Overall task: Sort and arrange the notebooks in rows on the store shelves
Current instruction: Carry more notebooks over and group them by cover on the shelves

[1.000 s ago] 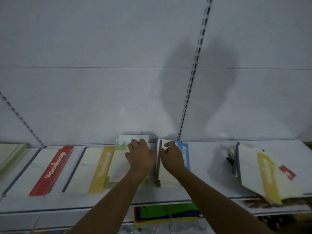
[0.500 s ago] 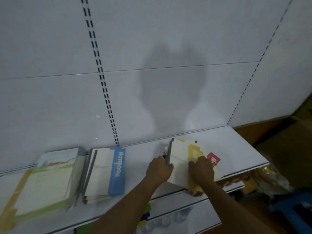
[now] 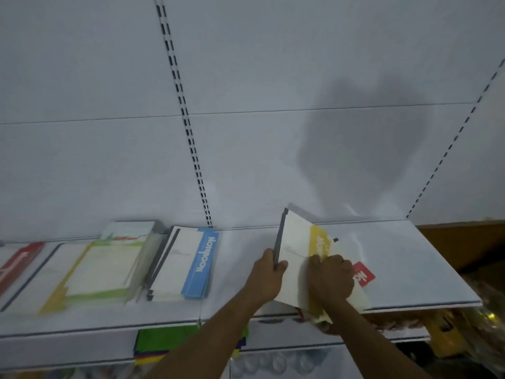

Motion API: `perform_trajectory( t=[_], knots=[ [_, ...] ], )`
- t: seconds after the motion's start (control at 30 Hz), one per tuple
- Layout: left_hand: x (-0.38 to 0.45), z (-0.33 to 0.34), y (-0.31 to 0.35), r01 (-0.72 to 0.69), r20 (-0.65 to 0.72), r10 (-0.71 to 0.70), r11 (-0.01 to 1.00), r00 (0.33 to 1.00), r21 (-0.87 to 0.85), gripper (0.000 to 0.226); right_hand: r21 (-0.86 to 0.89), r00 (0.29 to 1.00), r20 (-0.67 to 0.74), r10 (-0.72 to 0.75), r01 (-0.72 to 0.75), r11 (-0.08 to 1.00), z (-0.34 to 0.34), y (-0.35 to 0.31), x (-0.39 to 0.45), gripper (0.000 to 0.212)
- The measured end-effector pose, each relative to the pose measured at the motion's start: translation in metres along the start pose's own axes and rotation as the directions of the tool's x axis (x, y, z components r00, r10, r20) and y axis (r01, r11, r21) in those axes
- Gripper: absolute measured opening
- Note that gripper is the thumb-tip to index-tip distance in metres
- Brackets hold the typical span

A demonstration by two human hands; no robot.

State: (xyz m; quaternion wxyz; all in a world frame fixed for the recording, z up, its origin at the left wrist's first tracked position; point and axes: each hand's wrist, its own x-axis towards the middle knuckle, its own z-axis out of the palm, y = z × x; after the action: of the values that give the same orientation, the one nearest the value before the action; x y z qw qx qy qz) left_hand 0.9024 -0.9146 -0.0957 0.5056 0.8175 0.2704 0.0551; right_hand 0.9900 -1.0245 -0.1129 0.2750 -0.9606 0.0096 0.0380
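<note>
Where the white shelf (image 3: 404, 258) begins at the far left, a red-banded notebook (image 3: 19, 262) is seen lying flat, partly cut off by the frame edge, and just beside it a yellow-banded notebook (image 3: 58, 280) is laid. Next along, a stack with a green-bordered landscape cover (image 3: 109, 265) is set, and close to its right a stack of blue-banded notebooks (image 3: 188, 262) is placed, the word on the band being printed sideways. Beyond a bare stretch of shelf, a loose pile of notebooks (image 3: 296, 247) with a yellow band on top is held at the front edge, its dark spine raised and tilted. The spine edge is gripped by the left hand (image 3: 266, 274), thumb on the cover and fingers curled behind. The cover is pressed by the right hand (image 3: 330, 277), whose fingers are curled over the pile's right side. A red-banded cover (image 3: 363, 273) is seen jutting from under that hand. Below, on a lower shelf, green and purple sheets (image 3: 164, 341) are stacked.
</note>
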Motion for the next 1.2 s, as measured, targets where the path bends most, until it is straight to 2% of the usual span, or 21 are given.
perform_trajectory(
  t=[0.1, 0.17, 0.3, 0.37, 0.47, 0.63, 0.77, 0.83, 0.97, 1.1, 1.2],
  knots=[
    [-0.016, -0.043, -0.007, -0.015, -0.241, -0.001, 0.998, 0.971, -0.066, 0.025, 0.272, 0.982, 0.133, -0.133, 0.093, 0.958, 0.003, -0.05, -0.013, 0.054],
    [-0.036, -0.082, -0.016, -0.04, -0.395, 0.0, 0.995, 0.918, -0.092, 0.025, 0.396, 0.93, 0.213, -0.301, 0.2, 0.896, 0.01, -0.092, -0.037, 0.051],
    [-0.104, -0.166, -0.056, -0.013, -0.628, -0.112, 0.982, 0.77, -0.19, 0.023, 0.548, 0.764, 0.272, -0.585, 0.377, 0.747, 0.036, -0.172, -0.124, 0.039],
    [-0.15, -0.205, -0.085, 0.015, -0.716, -0.195, 0.968, 0.67, -0.25, 0.035, 0.592, 0.663, 0.314, -0.679, 0.423, 0.686, 0.051, -0.205, -0.184, 0.038],
    [-0.228, -0.257, -0.127, 0.11, -0.792, -0.308, 0.949, 0.527, -0.296, 0.033, 0.622, 0.511, 0.385, -0.769, 0.472, 0.625, 0.072, -0.238, -0.281, 0.039],
    [-0.355, -0.307, -0.172, 0.162, -0.852, -0.42, 0.907, 0.311, -0.388, 0.02, 0.662, 0.26, 0.452, -0.853, 0.543, 0.516, 0.094, -0.262, -0.428, 0.034],
    [-0.452, -0.321, -0.203, 0.146, -0.857, -0.456, 0.89, 0.24, -0.433, 0.039, 0.706, 0.069, 0.472, -0.879, 0.567, 0.424, 0.102, -0.264, -0.533, 0.031],
    [-0.49, -0.326, -0.218, 0.143, -0.855, -0.482, 0.876, 0.191, -0.461, 0.037, 0.717, -0.009, 0.474, -0.881, 0.584, 0.38, 0.107, -0.264, -0.576, 0.029],
    [-0.544, -0.34, -0.248, 0.162, -0.853, -0.509, 0.856, 0.113, -0.49, 0.026, 0.74, -0.107, 0.486, -0.867, 0.579, 0.343, 0.119, -0.264, -0.643, 0.026],
    [-0.562, -0.361, -0.274, 0.195, -0.833, -0.546, 0.83, 0.089, -0.523, 0.023, 0.73, -0.145, 0.51, -0.848, 0.594, 0.338, 0.138, -0.275, -0.68, 0.02],
    [-0.556, -0.391, -0.298, 0.235, -0.82, -0.567, 0.81, 0.076, -0.538, 0.022, 0.722, -0.141, 0.534, -0.833, 0.589, 0.363, 0.162, -0.301, -0.695, 0.021]
  ],
)
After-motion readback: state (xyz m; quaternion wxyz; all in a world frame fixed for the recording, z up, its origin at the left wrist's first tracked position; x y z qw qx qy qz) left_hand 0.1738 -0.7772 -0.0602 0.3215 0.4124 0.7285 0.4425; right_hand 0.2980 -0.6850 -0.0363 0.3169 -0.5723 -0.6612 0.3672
